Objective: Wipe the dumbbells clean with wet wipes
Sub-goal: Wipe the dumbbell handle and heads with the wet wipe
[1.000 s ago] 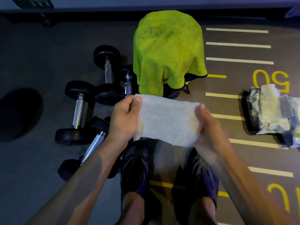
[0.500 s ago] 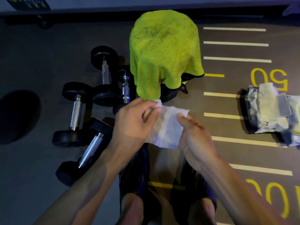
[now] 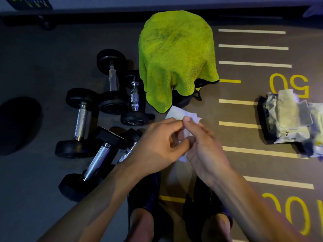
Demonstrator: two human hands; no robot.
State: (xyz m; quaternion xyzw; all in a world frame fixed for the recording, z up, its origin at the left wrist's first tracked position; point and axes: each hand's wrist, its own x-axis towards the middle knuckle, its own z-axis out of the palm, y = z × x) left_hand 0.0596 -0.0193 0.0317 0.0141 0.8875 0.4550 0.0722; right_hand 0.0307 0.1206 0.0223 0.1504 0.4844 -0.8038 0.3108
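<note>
wipe (image 3: 181, 115) pinched in both your hands | dumbbells (image 3: 97, 156) just left of fingers, handle runs away-right | left hand (image 3: 157, 145) nearer

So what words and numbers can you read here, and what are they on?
"50", yellow paint on the floor, upside down from this view.
"STRONG", partly cut off, on the sign at the top left edge.
More yellow digits on the floor at lower right, cut off; perhaps "100".
Print on the wipes pack and the dumbbell end: too small to read.
</note>
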